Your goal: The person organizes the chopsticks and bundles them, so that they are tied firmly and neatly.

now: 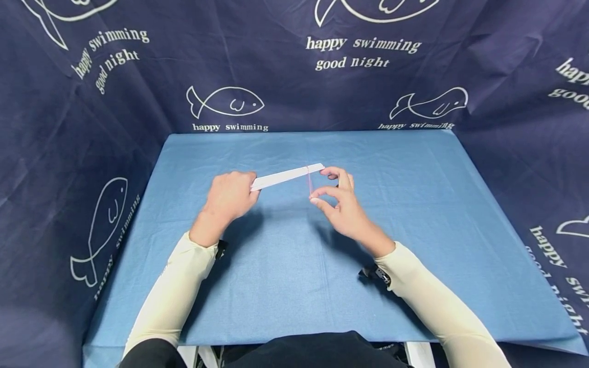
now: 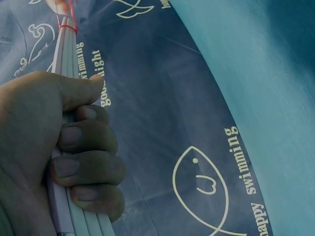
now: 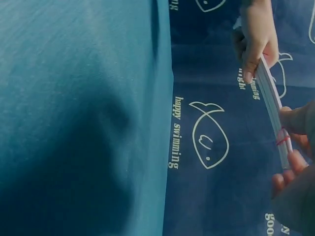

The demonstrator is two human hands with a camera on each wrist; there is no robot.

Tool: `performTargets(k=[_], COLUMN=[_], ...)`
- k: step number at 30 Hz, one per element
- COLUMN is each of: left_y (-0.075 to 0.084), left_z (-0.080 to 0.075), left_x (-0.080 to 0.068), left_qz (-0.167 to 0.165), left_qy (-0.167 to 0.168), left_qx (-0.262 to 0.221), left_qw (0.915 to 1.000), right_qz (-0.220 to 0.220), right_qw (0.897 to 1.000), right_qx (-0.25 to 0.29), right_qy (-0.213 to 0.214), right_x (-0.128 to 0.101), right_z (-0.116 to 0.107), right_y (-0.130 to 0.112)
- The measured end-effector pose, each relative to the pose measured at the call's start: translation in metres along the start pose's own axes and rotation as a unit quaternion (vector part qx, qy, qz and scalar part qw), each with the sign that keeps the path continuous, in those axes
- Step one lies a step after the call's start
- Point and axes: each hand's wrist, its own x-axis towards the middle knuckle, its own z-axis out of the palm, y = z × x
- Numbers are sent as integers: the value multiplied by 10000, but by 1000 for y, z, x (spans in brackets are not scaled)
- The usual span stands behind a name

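My left hand (image 1: 231, 197) grips one end of a bundle of long white strips (image 1: 285, 177) above the table. In the left wrist view, its fingers curl round several strips (image 2: 69, 54) lying side by side. A thin red rubber band (image 1: 310, 183) loops round the bundle near its far end. Between thumb and forefinger, my right hand (image 1: 345, 207) pinches the band and stretches it toward me, while its other fingers are at the tip of the bundle. The right wrist view shows the red band (image 3: 283, 139) around the strips close to the right fingers.
A blue cloth (image 1: 285, 286) covers the table under both hands. Dark blue curtains (image 1: 294, 97) with white fish prints and lettering stand at the back and both sides. Dark devices are strapped at the left wrist (image 1: 221, 249) and right wrist (image 1: 381, 274).
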Motion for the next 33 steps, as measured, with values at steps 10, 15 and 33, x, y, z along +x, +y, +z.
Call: performTargets(k=[10,15,33], left_y=[0,0,-2], left_z=[-3,-4,-4], left_x=[-1,-2,-2], left_qz=[-75,-31,-92], left_qy=[-153,-91,-115], left_qx=[-78,-73,27], left_qw=[9998,9999,9999], right_qz=[-1316,-68,2196], right_qw=[9848,9624,9078], right_qx=[1122,2685,3523], right_qy=[189,396,-600], right_x=[-8,-7,-1], right_z=[6,8,-1], right_y=[3,5,1])
